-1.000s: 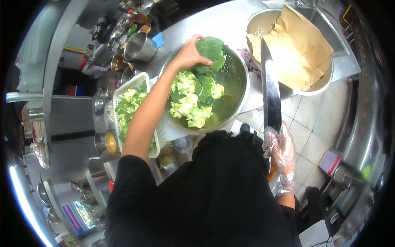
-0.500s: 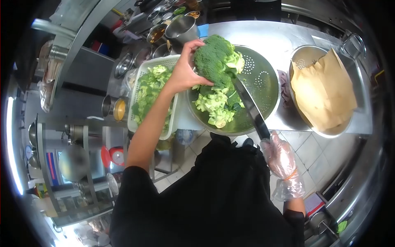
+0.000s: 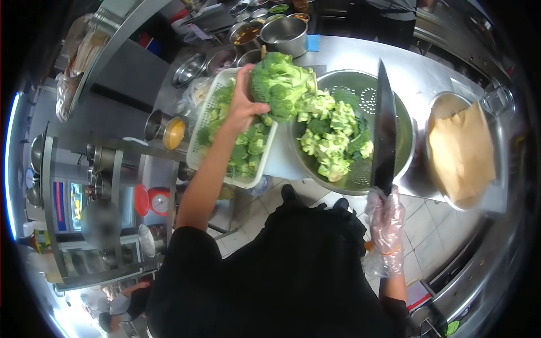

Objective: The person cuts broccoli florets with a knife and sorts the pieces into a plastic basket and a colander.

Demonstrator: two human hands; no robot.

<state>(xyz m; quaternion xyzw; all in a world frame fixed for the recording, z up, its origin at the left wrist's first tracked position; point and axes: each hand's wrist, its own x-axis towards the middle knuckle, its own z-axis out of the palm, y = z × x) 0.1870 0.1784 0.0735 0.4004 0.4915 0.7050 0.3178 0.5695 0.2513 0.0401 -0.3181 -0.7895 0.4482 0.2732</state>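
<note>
My left hand, bare, is closed around a head of broccoli, its cut stems facing right. It is held above the gap between a white plastic basket and a metal colander. Broccoli florets fill the basket. Inside the colander lies a pile of trimmed broccoli stems with some green leaves. My right hand, in a clear plastic glove with an orange band at the wrist, grips a large kitchen knife. The blade points away from me over the colander's right side, apart from the broccoli.
On the right, brown paper covers a metal bowl. Metal pots and small bowls stand at the back left. A cup of yellow liquid sits left of the basket. Another person is at lower left.
The knife has come away from the broccoli and swung upright to the right. My left hand has shifted left with the broccoli, turning its stems more into view. The camera view has shifted.
</note>
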